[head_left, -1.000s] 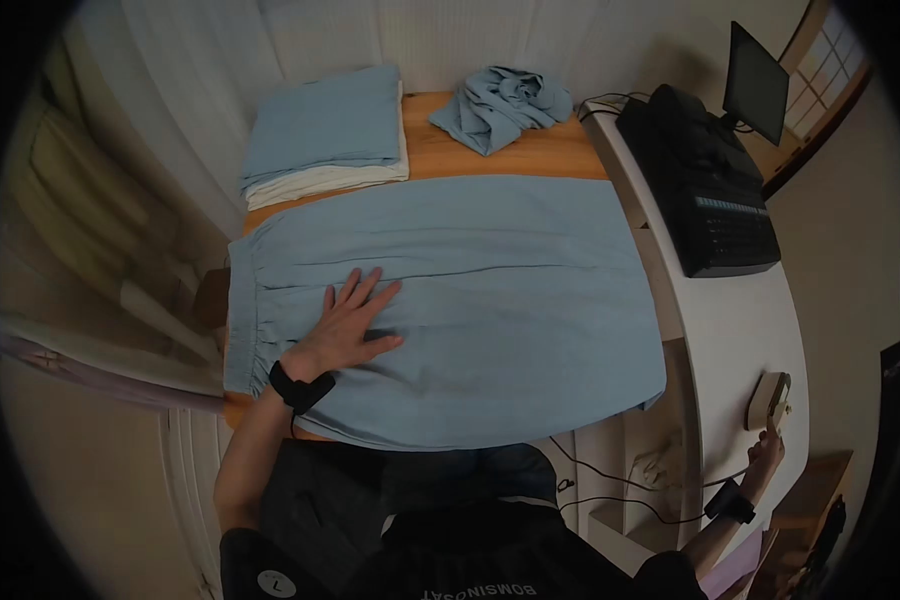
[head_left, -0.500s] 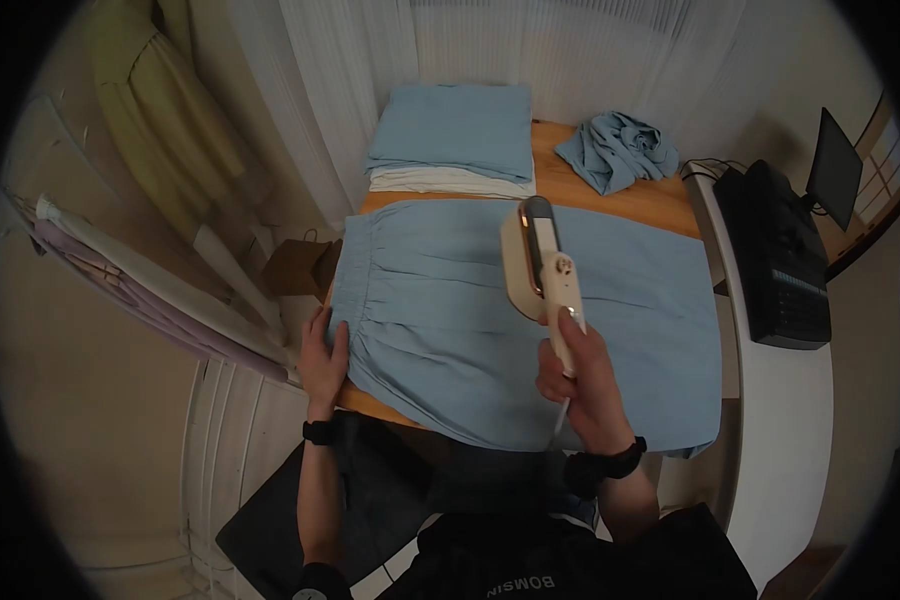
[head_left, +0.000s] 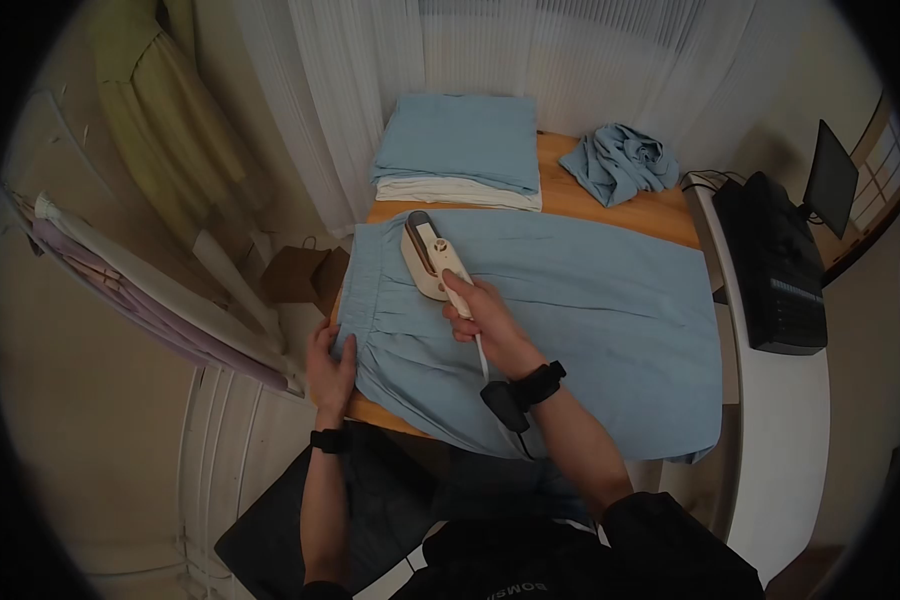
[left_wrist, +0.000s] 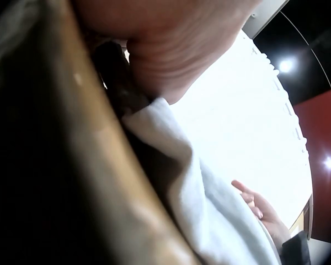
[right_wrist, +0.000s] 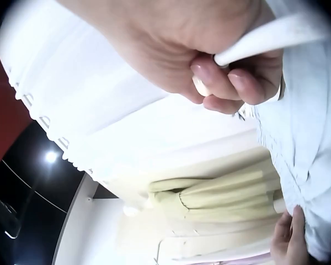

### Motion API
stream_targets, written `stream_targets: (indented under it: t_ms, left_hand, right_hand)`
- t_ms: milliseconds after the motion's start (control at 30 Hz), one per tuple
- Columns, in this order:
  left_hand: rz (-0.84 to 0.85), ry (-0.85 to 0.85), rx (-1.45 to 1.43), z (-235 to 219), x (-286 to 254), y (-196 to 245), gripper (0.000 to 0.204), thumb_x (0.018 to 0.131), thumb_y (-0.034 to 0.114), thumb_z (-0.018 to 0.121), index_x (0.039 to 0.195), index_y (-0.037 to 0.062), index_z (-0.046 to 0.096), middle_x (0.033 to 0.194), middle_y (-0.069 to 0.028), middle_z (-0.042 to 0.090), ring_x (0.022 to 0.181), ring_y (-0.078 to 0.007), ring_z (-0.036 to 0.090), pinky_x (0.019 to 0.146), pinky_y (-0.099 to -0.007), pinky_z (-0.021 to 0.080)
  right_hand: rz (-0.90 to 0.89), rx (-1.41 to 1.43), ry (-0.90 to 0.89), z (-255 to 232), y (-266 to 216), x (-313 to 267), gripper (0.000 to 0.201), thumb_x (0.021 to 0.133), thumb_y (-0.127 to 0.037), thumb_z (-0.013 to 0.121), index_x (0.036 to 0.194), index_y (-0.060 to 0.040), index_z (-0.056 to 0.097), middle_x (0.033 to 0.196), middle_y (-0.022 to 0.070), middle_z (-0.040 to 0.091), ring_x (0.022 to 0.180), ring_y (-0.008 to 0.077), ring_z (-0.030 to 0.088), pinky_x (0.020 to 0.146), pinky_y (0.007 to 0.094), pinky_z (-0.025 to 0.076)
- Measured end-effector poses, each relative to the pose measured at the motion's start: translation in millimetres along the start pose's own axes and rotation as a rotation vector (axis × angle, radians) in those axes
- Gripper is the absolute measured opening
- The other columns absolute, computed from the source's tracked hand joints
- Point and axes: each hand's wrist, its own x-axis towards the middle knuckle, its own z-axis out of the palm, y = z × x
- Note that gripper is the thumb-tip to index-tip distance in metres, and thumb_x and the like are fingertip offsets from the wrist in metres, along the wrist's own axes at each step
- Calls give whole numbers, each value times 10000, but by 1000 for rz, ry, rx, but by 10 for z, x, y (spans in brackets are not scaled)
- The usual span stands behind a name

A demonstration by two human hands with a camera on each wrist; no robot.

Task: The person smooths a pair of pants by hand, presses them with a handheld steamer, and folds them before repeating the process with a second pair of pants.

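Note:
A light blue garment [head_left: 570,310] with a gathered waistband lies spread flat over a wooden table [head_left: 610,205]. My right hand [head_left: 480,310] grips the handle of a cream handheld steam iron [head_left: 428,255], whose head rests on the cloth near the waistband. In the right wrist view the fingers [right_wrist: 220,77] curl round the white handle. My left hand [head_left: 330,365] holds the waistband edge at the table's near left corner. In the left wrist view the palm [left_wrist: 171,49] lies against the table edge with pale cloth [left_wrist: 209,204] below it.
Folded blue and white cloths [head_left: 458,150] are stacked at the table's far left, and a crumpled blue garment [head_left: 620,160] lies at far right. A white side counter [head_left: 780,420] holds a black machine [head_left: 775,265] and a monitor [head_left: 830,180]. Curtains [head_left: 530,50] hang behind; clothes [head_left: 150,290] hang at left.
My right hand fetched the iron from the side counter and has brought it down onto the cloth near the waistband. My left hand moved from the flat cloth to the waistband edge.

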Motion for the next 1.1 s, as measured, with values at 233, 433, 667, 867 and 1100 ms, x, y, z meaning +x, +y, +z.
stream_targets:
  t_ms: [233,433,667,867,1100]
  left_hand:
    - [-26,0,5,-4,4,20,315,921,241,671,1164,43,639,1404,-113,554,1242,-303,572,1029,-374,468]
    - [-31,-28,11,-6,26,-1,337,942,236,656,1185,4,627,1406,-153,541,1282,-318,539,1065,-390,431]
    - [34,-51,41,23,38,-66,333,933,255,664,1166,19,636,1406,-145,545,1254,-324,557,1037,-384,451]
    - [81,-73,-54,39,80,-262,327,938,234,678,1143,-16,632,1391,-185,550,1260,-320,551,1062,-383,419]
    - [52,-57,-60,33,69,-255,297,944,208,680,1129,-18,629,1385,-200,549,1275,-319,540,1065,-386,415]
  right_hand:
    - [-187,58,331,-1189,-356,-489,306,1010,-398,592,1081,-111,514,653,-49,486,453,21,287,450,213,278]
    - [-368,65,533,-1765,-462,-992,286,996,-370,605,1059,-110,502,674,-46,483,514,21,316,492,206,284]
    - [-341,-24,569,-723,-105,-1318,284,1017,-341,575,1088,-81,487,639,-29,446,474,39,311,440,220,257]
    - [-76,17,10,177,434,-1009,378,1008,-379,587,1156,-41,509,654,-37,409,513,36,304,452,226,246]
    - [29,-126,-4,-211,379,-1182,398,986,-443,593,1061,-57,534,649,-51,385,536,36,302,472,227,245]
